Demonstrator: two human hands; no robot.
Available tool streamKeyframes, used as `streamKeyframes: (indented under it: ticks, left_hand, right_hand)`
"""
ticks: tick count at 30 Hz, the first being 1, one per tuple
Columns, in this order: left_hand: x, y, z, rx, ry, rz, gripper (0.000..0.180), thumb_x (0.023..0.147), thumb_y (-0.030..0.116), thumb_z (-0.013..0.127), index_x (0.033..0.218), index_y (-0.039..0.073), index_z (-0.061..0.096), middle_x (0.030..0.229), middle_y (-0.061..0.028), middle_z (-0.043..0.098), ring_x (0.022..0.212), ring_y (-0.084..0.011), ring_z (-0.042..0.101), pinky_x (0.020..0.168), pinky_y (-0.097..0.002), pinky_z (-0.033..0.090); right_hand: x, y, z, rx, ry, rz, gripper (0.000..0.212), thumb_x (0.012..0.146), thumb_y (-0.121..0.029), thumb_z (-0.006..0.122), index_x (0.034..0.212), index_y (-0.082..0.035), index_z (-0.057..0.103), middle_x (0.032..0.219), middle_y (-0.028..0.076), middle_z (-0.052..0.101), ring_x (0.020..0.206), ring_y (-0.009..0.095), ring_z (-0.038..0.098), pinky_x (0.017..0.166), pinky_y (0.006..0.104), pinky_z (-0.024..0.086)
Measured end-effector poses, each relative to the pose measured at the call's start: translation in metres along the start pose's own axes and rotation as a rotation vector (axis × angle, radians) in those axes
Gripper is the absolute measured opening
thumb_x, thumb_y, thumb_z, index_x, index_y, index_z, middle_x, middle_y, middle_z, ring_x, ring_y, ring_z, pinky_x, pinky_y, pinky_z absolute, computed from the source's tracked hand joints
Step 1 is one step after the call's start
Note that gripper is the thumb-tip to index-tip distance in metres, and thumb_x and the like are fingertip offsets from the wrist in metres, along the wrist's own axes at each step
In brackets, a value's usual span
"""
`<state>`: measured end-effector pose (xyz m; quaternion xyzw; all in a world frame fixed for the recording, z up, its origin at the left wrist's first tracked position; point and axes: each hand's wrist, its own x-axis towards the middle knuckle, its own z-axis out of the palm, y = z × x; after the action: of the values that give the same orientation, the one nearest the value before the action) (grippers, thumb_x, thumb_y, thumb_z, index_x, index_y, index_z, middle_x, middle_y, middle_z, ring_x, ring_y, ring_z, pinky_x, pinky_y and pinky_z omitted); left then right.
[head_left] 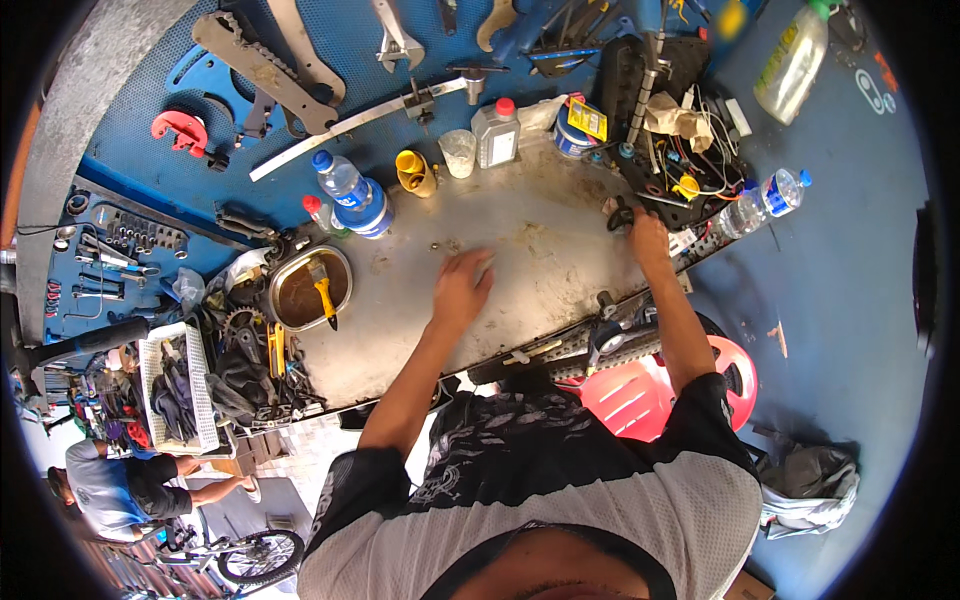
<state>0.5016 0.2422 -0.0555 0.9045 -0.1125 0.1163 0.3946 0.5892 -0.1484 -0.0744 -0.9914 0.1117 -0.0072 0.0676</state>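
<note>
My left hand [463, 288] rests on the metal bench top [400, 340], its fingers loosely bent and apart, with nothing plain to see in them. A small round metal part [435, 245] lies just beyond it. At the bench's right side, my right hand [648, 240] is closed at a black looped tool [620, 214], perhaps scissors; its exact kind is too small to make out. Left of my left hand stands an oval metal tray [283, 313] with a yellow-handled brush [324, 290] lying in it.
Along the back stand a blue-labelled bottle [350, 195], a yellow cup [415, 174], a clear cup [458, 153] and a grey red-capped bottle [496, 133]. Cables and a water bottle [765, 203] are at right. A red chair [640, 395] stands below the bench. Another person [125, 495] crouches far left.
</note>
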Motion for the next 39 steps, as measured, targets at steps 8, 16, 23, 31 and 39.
streamKeyframes:
  ticks: [8,16,23,31,39]
  left_hand:
    - [-0.108,0.003,-0.080,-0.092,0.092,-0.367,0.030,0.088,0.009,0.077,0.116,0.004,0.071,0.111,-0.0147,0.074,0.101,-0.0323,0.068,0.089,-0.0421,0.055]
    - [-0.113,0.013,-0.096,-0.218,0.136,-0.371,0.027,0.091,0.009,0.076,0.116,0.004,0.072,0.110,-0.0141,0.075,0.095,-0.0279,0.071,0.084,-0.0384,0.057]
    - [-0.116,0.018,-0.090,-0.308,0.041,-0.450,0.026,0.092,0.008,0.075,0.117,0.003,0.071,0.107,-0.0139,0.075,0.090,-0.0245,0.071,0.081,-0.0363,0.058]
    - [-0.113,0.025,-0.083,-0.286,0.005,-0.426,0.027,0.093,0.007,0.074,0.119,0.002,0.070,0.106,-0.0125,0.075,0.086,-0.0195,0.071,0.078,-0.0333,0.058]
    - [-0.118,0.029,-0.082,-0.342,-0.024,-0.461,0.026,0.093,0.007,0.073,0.119,0.002,0.071,0.107,-0.0132,0.075,0.085,-0.0206,0.071,0.078,-0.0346,0.059]
  right_hand:
    - [0.041,-0.173,0.023,-0.047,-0.103,-0.303,0.030,0.097,-0.013,0.053,0.123,-0.007,0.067,0.127,0.023,0.067,0.120,0.040,0.064,0.104,0.0500,0.051]
    - [-0.016,-0.252,0.011,0.494,-0.073,-1.061,0.050,0.084,0.000,0.070,0.131,-0.018,0.063,0.136,0.012,0.059,0.129,0.033,0.058,0.105,0.0426,0.053]
    - [0.017,-0.200,0.046,-0.077,-0.040,-1.004,0.057,0.094,-0.008,0.056,0.147,-0.027,0.057,0.154,0.003,0.050,0.138,0.028,0.052,0.111,0.0410,0.049]
    - [0.068,-0.167,0.034,-0.113,0.099,-0.588,0.049,0.097,-0.013,0.053,0.145,-0.020,0.058,0.147,0.006,0.055,0.134,0.030,0.053,0.108,0.0430,0.049]
    - [0.033,-0.194,0.002,-0.059,-0.052,-0.646,0.028,0.093,-0.022,0.059,0.114,-0.008,0.070,0.122,0.013,0.065,0.120,0.034,0.060,0.094,0.0439,0.055]
